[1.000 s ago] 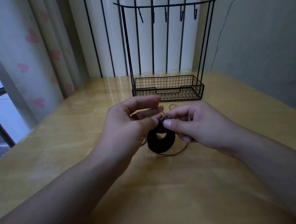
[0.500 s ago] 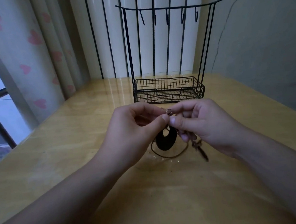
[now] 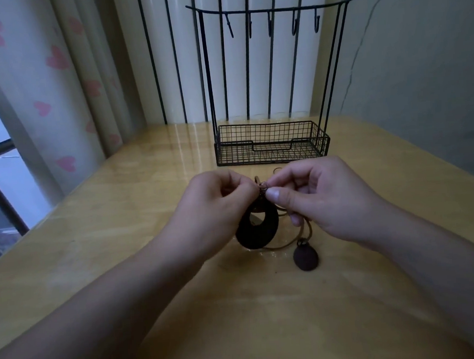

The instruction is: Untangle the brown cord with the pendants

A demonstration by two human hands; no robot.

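My left hand (image 3: 218,206) and my right hand (image 3: 324,198) meet above the table's middle, each pinching the thin brown cord (image 3: 284,244) near a small metal ring at its top. A large dark ring-shaped pendant (image 3: 257,229) hangs below my fingertips, its lower edge near the tabletop. A smaller dark drop-shaped pendant (image 3: 305,255) lies on the table under my right hand, still tied to the cord. Loops of cord curl around both pendants; part of it is hidden inside my right palm.
A black wire stand (image 3: 271,143) with a mesh basket and a top bar of several hooks stands just behind my hands. The wooden table (image 3: 122,243) meets a curtain (image 3: 56,94) on the left and a grey wall (image 3: 419,82) on the right.
The small drop pendant has come to rest flat on the table under my right hand. The big ring pendant swung lower and shows more fully. Both hands kept their pinch.
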